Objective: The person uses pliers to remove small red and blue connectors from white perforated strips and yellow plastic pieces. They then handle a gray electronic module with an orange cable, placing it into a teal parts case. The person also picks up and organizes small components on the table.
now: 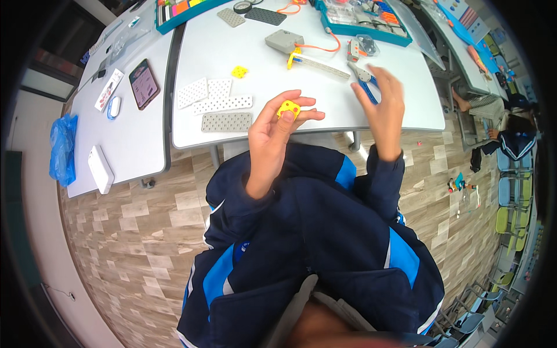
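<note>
Yellow block point(289, 108) is in the left hand point(270, 129), raised over the near edge of the white table point(203, 58); steady handling calls for working above that surface, so a dropped part lands there rather than on the floor. At the far right sits an open teal tray point(406, 40) of parts, best left out of the elbows' way.

The left thumb and fingers are clamped on the block, the thumb across its near face and the other fingers spread to the right. Gripping it by its rim would leave the red-dotted face in sight and free for lining up. The right hand point(386, 100) is raised with thumb and fingers apart, beside the grey-and-blue part point(361, 73); it is blurred, so I cannot tell whether it touches that part. A light approach from above should avoid knocking it.

Farther off, the grey box point(284, 40) trails an orange cable point(325, 50), worth keeping clear of the wrists. The long strip point(324, 66) lies between both hands, on the far side. Smallest, the other yellow piece point(239, 72) lies to the left, easily swept aside by a careless sleeve.
</note>
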`<action>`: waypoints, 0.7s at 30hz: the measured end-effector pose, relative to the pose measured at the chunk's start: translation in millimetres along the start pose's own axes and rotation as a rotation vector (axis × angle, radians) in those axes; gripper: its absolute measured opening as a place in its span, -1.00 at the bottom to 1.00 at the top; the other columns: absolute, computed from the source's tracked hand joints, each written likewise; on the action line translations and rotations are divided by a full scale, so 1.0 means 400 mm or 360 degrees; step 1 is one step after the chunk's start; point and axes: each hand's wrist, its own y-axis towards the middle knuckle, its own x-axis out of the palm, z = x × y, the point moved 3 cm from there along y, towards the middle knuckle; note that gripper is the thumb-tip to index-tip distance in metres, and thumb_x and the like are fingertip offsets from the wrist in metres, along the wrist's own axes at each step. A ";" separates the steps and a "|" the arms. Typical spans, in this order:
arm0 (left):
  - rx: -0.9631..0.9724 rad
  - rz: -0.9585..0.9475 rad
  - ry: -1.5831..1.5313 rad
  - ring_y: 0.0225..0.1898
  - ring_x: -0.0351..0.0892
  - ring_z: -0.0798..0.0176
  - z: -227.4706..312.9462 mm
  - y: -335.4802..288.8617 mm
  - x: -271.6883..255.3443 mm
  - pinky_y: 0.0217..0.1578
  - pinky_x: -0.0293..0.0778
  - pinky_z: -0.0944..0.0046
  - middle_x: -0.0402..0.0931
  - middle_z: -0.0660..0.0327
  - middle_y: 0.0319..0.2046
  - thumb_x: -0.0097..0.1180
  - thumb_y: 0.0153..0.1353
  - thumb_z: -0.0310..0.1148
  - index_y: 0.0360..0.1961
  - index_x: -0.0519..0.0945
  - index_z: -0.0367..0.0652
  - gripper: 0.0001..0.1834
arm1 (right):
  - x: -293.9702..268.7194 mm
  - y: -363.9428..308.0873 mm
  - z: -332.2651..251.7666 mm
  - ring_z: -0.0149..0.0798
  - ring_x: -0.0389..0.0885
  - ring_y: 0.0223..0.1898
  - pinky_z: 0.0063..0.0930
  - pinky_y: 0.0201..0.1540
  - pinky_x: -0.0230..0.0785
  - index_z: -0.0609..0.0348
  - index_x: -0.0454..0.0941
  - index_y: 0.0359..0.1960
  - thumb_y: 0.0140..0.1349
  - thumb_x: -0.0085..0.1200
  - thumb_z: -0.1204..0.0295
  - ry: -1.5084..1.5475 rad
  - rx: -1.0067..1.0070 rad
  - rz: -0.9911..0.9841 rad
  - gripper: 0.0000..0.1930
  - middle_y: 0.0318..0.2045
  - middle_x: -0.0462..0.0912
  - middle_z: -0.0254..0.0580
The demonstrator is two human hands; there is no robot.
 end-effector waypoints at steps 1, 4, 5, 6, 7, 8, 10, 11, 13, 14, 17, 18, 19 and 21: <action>-0.0009 -0.0014 0.0022 0.02 0.69 -0.02 0.008 -0.003 0.003 0.17 0.51 0.07 0.55 -0.18 0.12 0.01 0.51 -0.31 0.30 0.38 -0.40 -0.53 | 0.004 0.008 0.025 -0.12 0.60 -0.11 -0.26 -0.01 0.45 0.21 0.64 0.06 0.25 0.28 0.32 -0.0362 -0.0145 0.0089 -0.62 -0.07 0.70 -0.08; -0.0029 0.0008 0.0031 0.00 0.70 0.03 0.030 -0.009 0.014 0.14 0.55 0.08 0.53 -0.18 0.14 0.01 0.51 -0.31 0.32 0.38 -0.39 -0.52 | 0.022 -0.021 0.089 0.01 0.53 0.06 -0.14 0.14 0.38 0.17 0.63 0.10 0.23 0.30 0.31 -0.0555 -0.0182 0.0051 -0.58 0.03 0.66 -0.06; -0.0036 0.0034 0.0024 0.02 0.69 0.03 0.036 -0.011 0.018 0.13 0.56 0.09 0.52 -0.18 0.16 0.00 0.51 -0.31 0.33 0.37 -0.39 -0.52 | 0.029 -0.035 0.107 0.03 0.50 0.11 -0.12 0.17 0.35 0.15 0.62 0.11 0.22 0.31 0.31 -0.0490 -0.0034 -0.0066 -0.57 0.06 0.65 -0.06; -0.0051 0.0067 0.0007 0.04 0.68 0.04 0.041 -0.012 0.022 0.12 0.57 0.10 0.51 -0.18 0.17 0.00 0.51 -0.32 0.33 0.37 -0.39 -0.52 | 0.022 -0.054 0.108 0.02 0.55 0.04 -0.16 0.12 0.39 0.15 0.61 0.14 0.26 0.27 0.33 -0.0546 -0.0047 -0.0031 -0.58 0.01 0.66 -0.03; -0.0048 0.0106 0.0031 0.06 0.66 0.02 0.046 -0.013 0.024 0.13 0.57 0.09 0.50 -0.17 0.18 0.01 0.51 -0.34 0.33 0.37 -0.40 -0.53 | 0.011 -0.069 0.105 -0.01 0.56 0.01 -0.19 0.10 0.39 0.15 0.61 0.15 0.28 0.25 0.35 -0.0447 -0.0005 0.0013 -0.60 -0.01 0.66 -0.04; -0.0055 0.0150 0.0046 0.09 0.65 -0.01 0.051 -0.012 0.026 0.13 0.56 0.08 0.49 -0.16 0.20 0.01 0.50 -0.36 0.32 0.38 -0.41 -0.53 | -0.005 -0.082 0.097 -0.04 0.57 -0.03 -0.23 0.08 0.40 0.15 0.61 0.15 0.30 0.24 0.36 -0.0355 0.0076 0.0048 -0.61 -0.03 0.66 -0.05; -0.0053 0.0200 0.0115 0.15 0.61 -0.03 0.060 -0.008 0.025 0.15 0.55 0.08 0.46 -0.15 0.22 0.00 0.50 -0.38 0.32 0.37 -0.42 -0.54 | -0.040 -0.103 0.062 -0.22 0.59 -0.15 -0.41 -0.01 0.39 0.20 0.59 0.16 0.39 0.12 0.38 0.0075 0.0329 0.0130 -0.65 -0.14 0.65 -0.14; -0.0051 0.0213 0.0168 0.18 0.58 -0.03 0.064 -0.006 0.024 0.16 0.54 0.09 0.45 -0.14 0.23 -0.02 0.51 -0.37 0.32 0.37 -0.43 -0.54 | -0.053 -0.106 0.035 -0.21 0.58 -0.14 -0.42 -0.03 0.39 0.20 0.59 0.17 0.38 0.12 0.38 0.0395 0.0416 -0.0001 -0.64 -0.14 0.63 -0.13; -0.0035 0.0267 0.0148 0.24 0.53 -0.04 0.070 -0.005 0.021 0.21 0.51 0.10 0.44 -0.13 0.25 -0.06 0.53 -0.36 0.32 0.36 -0.44 -0.55 | -0.082 -0.119 -0.030 -0.19 0.57 -0.11 -0.45 -0.06 0.38 0.22 0.57 0.18 0.35 0.13 0.38 0.1028 0.0713 -0.0310 -0.61 -0.16 0.60 -0.11; -0.0003 0.0295 0.0079 0.26 0.51 -0.05 0.073 -0.005 0.020 0.24 0.49 0.10 0.44 -0.12 0.25 -0.09 0.55 -0.35 0.32 0.36 -0.45 -0.55 | -0.093 -0.123 -0.081 -0.23 0.57 -0.12 -0.48 -0.07 0.37 0.23 0.57 0.18 0.34 0.14 0.37 0.1053 0.0544 -0.0467 -0.60 -0.15 0.59 -0.12; 0.0109 0.0316 0.0042 0.33 0.43 -0.03 0.082 -0.010 0.020 0.35 0.38 0.09 0.39 -0.13 0.30 -0.19 0.58 -0.34 0.31 0.36 -0.47 -0.55 | -0.086 -0.133 -0.211 -0.33 0.57 -0.22 -0.56 -0.16 0.38 0.24 0.58 0.18 0.23 0.23 0.39 0.1047 0.0110 -0.0737 -0.53 -0.11 0.56 -0.14; 0.0142 0.0333 0.0084 0.33 0.43 -0.02 0.085 -0.014 0.020 0.36 0.37 0.08 0.38 -0.13 0.30 -0.20 0.58 -0.34 0.31 0.36 -0.47 -0.55 | -0.079 -0.137 -0.239 -0.33 0.57 -0.26 -0.54 -0.19 0.41 0.23 0.59 0.18 0.18 0.24 0.44 0.0983 0.0065 -0.0610 -0.52 -0.10 0.55 -0.13; 0.0200 0.0345 0.0121 0.34 0.42 -0.01 0.089 -0.017 0.019 0.37 0.35 0.08 0.37 -0.12 0.31 -0.20 0.58 -0.35 0.31 0.36 -0.47 -0.55 | -0.073 -0.139 -0.259 -0.34 0.58 -0.30 -0.53 -0.23 0.43 0.21 0.59 0.18 0.14 0.25 0.50 0.0897 0.0037 -0.0516 -0.50 -0.09 0.55 -0.12; 0.0340 0.0370 0.0212 0.34 0.42 0.01 0.095 -0.021 0.015 0.36 0.36 0.10 0.39 -0.12 0.31 -0.18 0.57 -0.38 0.30 0.39 -0.47 -0.57 | -0.062 -0.138 -0.277 -0.31 0.59 -0.32 -0.48 -0.26 0.46 0.21 0.60 0.17 0.09 0.26 0.54 0.0760 -0.0011 -0.0425 -0.48 -0.10 0.54 -0.10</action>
